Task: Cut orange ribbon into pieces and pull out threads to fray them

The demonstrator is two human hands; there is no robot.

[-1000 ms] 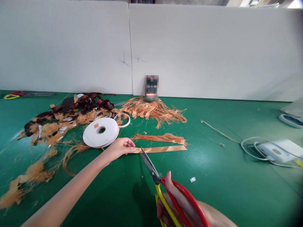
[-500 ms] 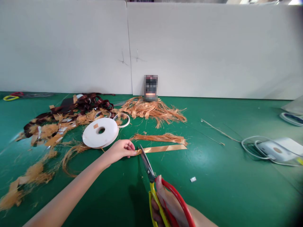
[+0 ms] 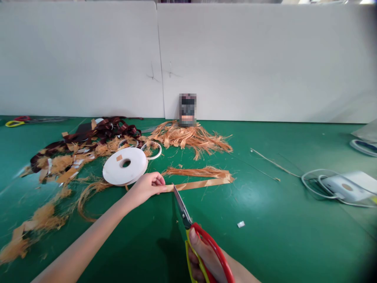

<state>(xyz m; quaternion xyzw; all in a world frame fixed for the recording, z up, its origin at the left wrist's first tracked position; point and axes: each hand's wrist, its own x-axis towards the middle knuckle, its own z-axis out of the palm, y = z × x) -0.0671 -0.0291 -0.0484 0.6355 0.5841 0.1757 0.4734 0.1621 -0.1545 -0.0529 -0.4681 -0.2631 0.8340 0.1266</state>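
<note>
My left hand (image 3: pixel 146 186) pinches the left end of a flat golden satin ribbon strip (image 3: pixel 200 184) against the green tabletop. My right hand (image 3: pixel 207 257) grips a pair of scissors (image 3: pixel 183 210) with red and yellow handles, its fingers through the loops. The steel blade tips reach the ribbon's near edge just right of my left fingertips; whether they overlap it is hard to tell. A white ribbon spool (image 3: pixel 125 166) lies just beyond my left hand. A strip of frayed orange fibres (image 3: pixel 196 171) lies just behind the ribbon.
Frayed orange fibre heaps (image 3: pixel 188 137) and dark ribbon scraps (image 3: pixel 100 131) cover the table's far left and middle. Another pair of scissors (image 3: pixel 14 123) lies far left. A white cable and device (image 3: pixel 346 188) sit right, before a white partition wall (image 3: pixel 250 59).
My right hand and the scissors have moved left and closer to me, with the blade tips staying at the ribbon's edge. My left hand still pinches the ribbon.
</note>
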